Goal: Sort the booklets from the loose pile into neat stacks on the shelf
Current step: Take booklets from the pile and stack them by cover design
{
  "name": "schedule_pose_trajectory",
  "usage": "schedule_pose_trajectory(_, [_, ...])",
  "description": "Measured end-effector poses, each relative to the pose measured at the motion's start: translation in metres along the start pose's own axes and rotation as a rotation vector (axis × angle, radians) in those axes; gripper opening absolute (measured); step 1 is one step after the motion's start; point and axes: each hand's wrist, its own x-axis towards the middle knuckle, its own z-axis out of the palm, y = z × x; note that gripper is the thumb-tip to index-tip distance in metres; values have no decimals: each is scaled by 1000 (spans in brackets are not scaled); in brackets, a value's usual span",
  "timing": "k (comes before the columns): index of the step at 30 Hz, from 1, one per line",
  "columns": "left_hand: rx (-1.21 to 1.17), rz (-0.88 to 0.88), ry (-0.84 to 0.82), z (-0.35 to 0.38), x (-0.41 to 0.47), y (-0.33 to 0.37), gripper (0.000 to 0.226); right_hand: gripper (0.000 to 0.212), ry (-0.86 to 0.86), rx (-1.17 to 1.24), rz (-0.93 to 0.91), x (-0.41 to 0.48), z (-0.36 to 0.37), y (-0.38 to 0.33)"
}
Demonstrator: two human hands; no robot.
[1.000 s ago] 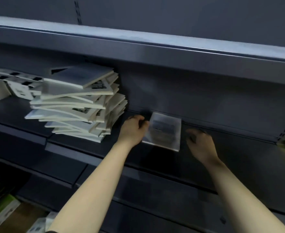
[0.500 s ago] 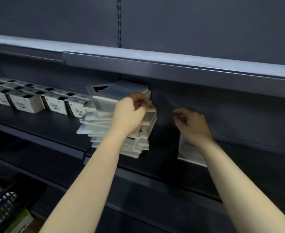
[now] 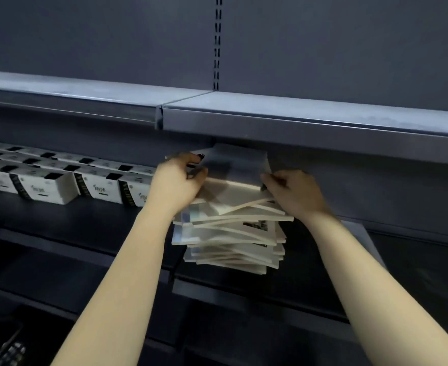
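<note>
A ragged pile of booklets (image 3: 230,233) stands on a dark metal shelf (image 3: 59,223), its covers skewed at different angles; both of a person's bare arms reach to its top. The left hand (image 3: 175,180) curls its fingers round the left edge of the top booklet (image 3: 234,165); the right hand (image 3: 294,191) pinches that booklet's right edge. Rows of white boxes (image 3: 46,186) sit on the shelf to the left; an upper shelf (image 3: 296,122) overhangs the pile.
</note>
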Motion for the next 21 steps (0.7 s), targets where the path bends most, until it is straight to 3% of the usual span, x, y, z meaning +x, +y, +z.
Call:
schedule_pose_trajectory(4, [-48,-22,-33,0,3,-15,33,55,-24,-113,90,4,5,-15])
schedule_pose_trajectory(11, [-92,-3,-40,-1,5,-24,31,61,-130,-37,172,11,3,-24])
schedule_pose_trajectory(17, [-125,-5,-53,-1,4,-22,31,32,-98,372,346,14,5,-24])
schedule_pose_trajectory(21, [-124,0,-65,-3,4,-22,28,26,-28,521,422,15,7,-18])
